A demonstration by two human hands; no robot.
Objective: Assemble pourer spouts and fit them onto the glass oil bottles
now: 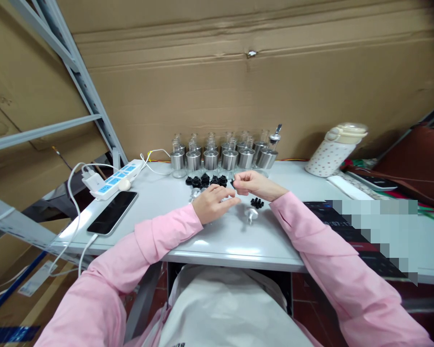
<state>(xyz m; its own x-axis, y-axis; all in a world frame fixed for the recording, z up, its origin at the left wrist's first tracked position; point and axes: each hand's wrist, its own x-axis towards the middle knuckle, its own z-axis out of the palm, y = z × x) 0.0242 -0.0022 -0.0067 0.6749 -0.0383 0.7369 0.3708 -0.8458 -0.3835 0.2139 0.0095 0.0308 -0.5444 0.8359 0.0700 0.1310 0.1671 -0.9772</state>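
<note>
My right hand (255, 184) pinches a small black piece (233, 183) at its fingertips, near the row of bottles. Beside it, my left hand (214, 203) hangs low over the table with its fingers stretched out and apart. Silvery metal parts (195, 193) lie partly hidden behind the left hand. Just beyond both hands is a cluster of black rubber-like stoppers (205, 180). Small black pieces (257, 203) form a group below the right wrist. Nearer to me lies a shiny metal pourer part (251, 214).
Several glass bottles with metal sleeves (211, 159) stand along the cardboard wall; one at the right carries a pourer (275, 137). A power strip (119, 179) with cables and a phone (112, 212) lie left. A white tumbler (334, 150) and a dark screen (342, 236) are right.
</note>
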